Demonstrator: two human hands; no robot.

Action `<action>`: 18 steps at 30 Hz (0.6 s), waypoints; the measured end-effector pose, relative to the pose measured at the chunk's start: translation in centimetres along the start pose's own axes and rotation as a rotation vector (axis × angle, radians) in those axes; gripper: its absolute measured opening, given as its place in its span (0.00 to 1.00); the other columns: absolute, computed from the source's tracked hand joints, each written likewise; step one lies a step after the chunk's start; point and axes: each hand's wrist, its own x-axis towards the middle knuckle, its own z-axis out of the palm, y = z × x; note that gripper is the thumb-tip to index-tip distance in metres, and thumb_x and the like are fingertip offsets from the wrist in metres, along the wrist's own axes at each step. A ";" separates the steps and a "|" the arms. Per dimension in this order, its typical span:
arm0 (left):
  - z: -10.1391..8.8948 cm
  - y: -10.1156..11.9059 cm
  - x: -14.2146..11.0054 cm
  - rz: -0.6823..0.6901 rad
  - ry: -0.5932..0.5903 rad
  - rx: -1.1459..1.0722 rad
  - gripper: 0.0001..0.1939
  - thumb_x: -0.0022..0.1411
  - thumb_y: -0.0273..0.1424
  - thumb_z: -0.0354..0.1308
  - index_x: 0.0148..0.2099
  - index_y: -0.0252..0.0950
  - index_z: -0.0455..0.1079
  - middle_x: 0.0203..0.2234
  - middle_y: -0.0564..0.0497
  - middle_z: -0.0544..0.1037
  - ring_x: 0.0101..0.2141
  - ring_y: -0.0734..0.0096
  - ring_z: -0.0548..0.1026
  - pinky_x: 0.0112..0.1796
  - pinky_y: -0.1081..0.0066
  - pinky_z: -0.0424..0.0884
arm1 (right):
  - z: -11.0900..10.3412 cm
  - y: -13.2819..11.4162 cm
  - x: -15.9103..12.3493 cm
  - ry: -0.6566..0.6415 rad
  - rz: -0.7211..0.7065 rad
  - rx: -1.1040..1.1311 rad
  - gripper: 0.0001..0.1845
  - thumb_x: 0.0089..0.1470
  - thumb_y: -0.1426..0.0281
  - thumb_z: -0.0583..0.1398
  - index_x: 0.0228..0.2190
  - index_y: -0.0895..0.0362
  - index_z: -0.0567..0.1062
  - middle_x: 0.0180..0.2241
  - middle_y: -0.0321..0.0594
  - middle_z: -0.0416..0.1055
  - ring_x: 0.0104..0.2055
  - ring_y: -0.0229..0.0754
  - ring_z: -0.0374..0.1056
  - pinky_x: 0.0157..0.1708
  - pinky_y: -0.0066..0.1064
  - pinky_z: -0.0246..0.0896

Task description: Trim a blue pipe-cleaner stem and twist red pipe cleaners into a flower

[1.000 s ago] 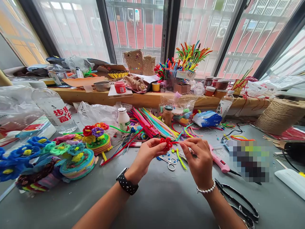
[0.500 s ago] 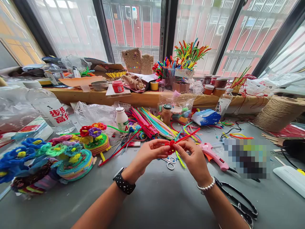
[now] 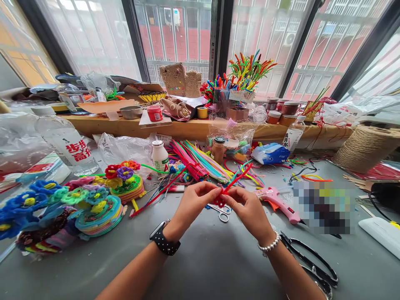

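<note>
Between my two hands is a small looped flower bent from red pipe cleaner point(image 3: 219, 201), its straight end sticking up to the right. My left hand point(image 3: 196, 203) pinches it from the left with thumb and fingers. From the right, my right hand point(image 3: 249, 207) grips it with thumb and forefinger, close to the left fingertips. Part of the loops is hidden behind the fingers. Small silver scissors point(image 3: 223, 214) lie on the table just below. Behind the hands spreads a bundle of coloured pipe cleaners point(image 3: 200, 160).
Finished pipe-cleaner flowers point(image 3: 46, 200) and round layered pieces point(image 3: 100, 214) stand at left. At right lie a pink glue gun point(image 3: 283, 204), large black-handled scissors point(image 3: 312, 258) and a twine spool point(image 3: 365, 148). A white bottle point(image 3: 160, 157) and brown jar point(image 3: 218, 151) stand behind.
My right hand has moved left, from the end of the red pipe cleaner in to the loops. The free end now points up to the right, more steeply than half a second ago.
</note>
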 end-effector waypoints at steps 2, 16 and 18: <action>0.0 0.0 0.0 0.026 -0.023 0.028 0.12 0.46 0.38 0.56 0.29 0.33 0.69 0.21 0.49 0.74 0.24 0.70 0.71 0.27 0.73 0.66 | 0.0 -0.1 -0.1 -0.005 -0.007 -0.018 0.12 0.46 0.62 0.56 0.24 0.58 0.71 0.24 0.40 0.71 0.28 0.41 0.66 0.29 0.31 0.60; 0.1 -0.5 0.2 -0.033 0.036 -0.080 0.09 0.44 0.35 0.58 0.25 0.33 0.70 0.19 0.52 0.73 0.23 0.72 0.69 0.27 0.73 0.65 | 0.0 -0.4 0.1 -0.076 0.133 0.094 0.12 0.42 0.62 0.58 0.23 0.59 0.72 0.22 0.38 0.71 0.25 0.38 0.65 0.23 0.27 0.57; 0.0 -0.7 0.3 -0.074 0.016 -0.137 0.10 0.45 0.35 0.58 0.26 0.32 0.70 0.20 0.52 0.73 0.23 0.73 0.69 0.29 0.72 0.65 | 0.0 -0.4 0.1 -0.091 0.129 0.120 0.11 0.42 0.63 0.59 0.22 0.59 0.71 0.22 0.37 0.71 0.24 0.36 0.64 0.23 0.26 0.56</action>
